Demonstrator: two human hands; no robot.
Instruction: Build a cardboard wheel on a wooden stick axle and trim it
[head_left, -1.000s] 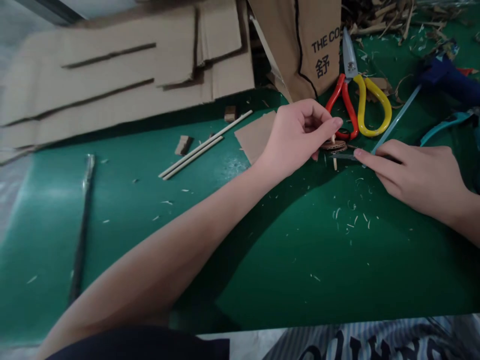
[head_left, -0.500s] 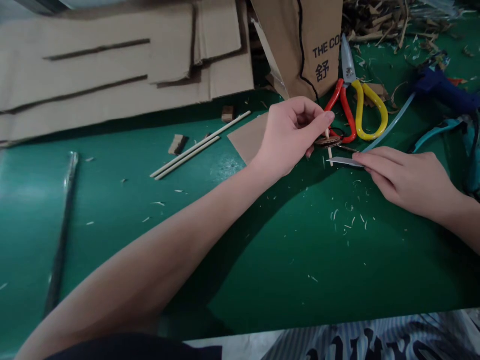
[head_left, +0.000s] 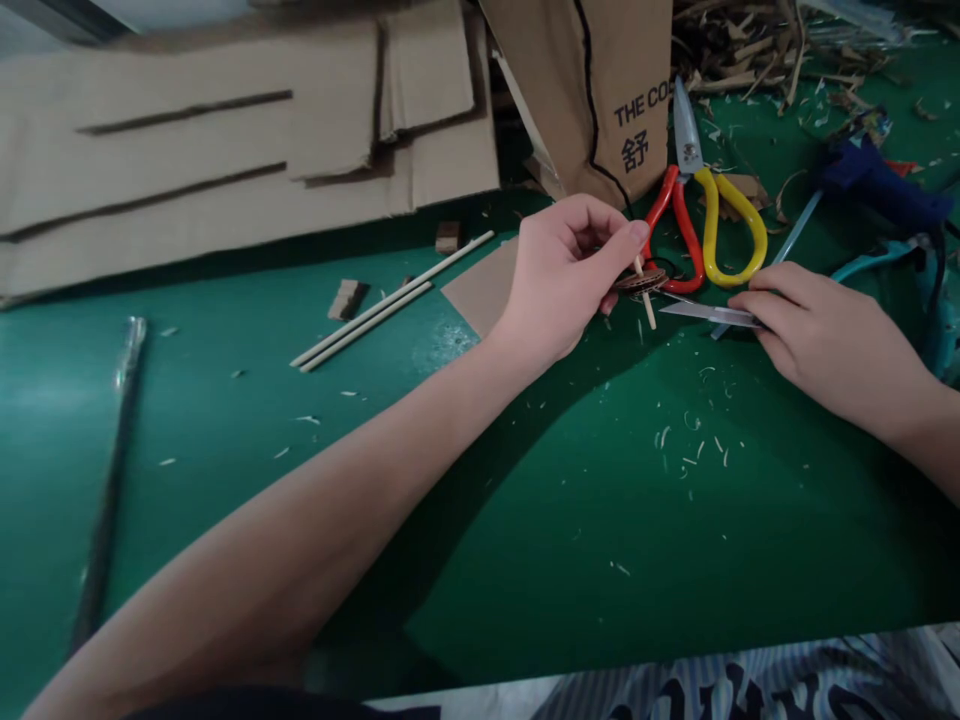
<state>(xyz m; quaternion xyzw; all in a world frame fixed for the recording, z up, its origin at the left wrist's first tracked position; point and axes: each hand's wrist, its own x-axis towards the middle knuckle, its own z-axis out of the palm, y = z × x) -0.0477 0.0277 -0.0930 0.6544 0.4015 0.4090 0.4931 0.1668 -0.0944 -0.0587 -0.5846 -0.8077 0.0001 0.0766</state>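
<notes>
My left hand (head_left: 574, 270) pinches the upper end of a thin wooden stick (head_left: 649, 311), which passes through a small round cardboard disc (head_left: 642, 281). The stick's pale lower end points down over the green table. To the right, my right hand (head_left: 832, 340) is closed on a utility knife, with its blade (head_left: 705, 313) pointing left, a little apart from the stick; the handle is mostly hidden by the fingers. Scissors (head_left: 696, 200) with one red and one yellow handle lie just behind the disc.
Two wooden sticks (head_left: 367, 323) and small cardboard bits (head_left: 348, 299) lie left of my left hand. Behind are cardboard sheets (head_left: 247, 140) and a brown paper bag (head_left: 600, 90). A blue glue gun (head_left: 874, 185) sits at the right. Wood shavings (head_left: 697, 455) dot the green table (head_left: 570, 560).
The knife blade has drawn away from the stick's lower end, to the right, along with my right hand. The stick now leans more. The whole view has shifted slightly.
</notes>
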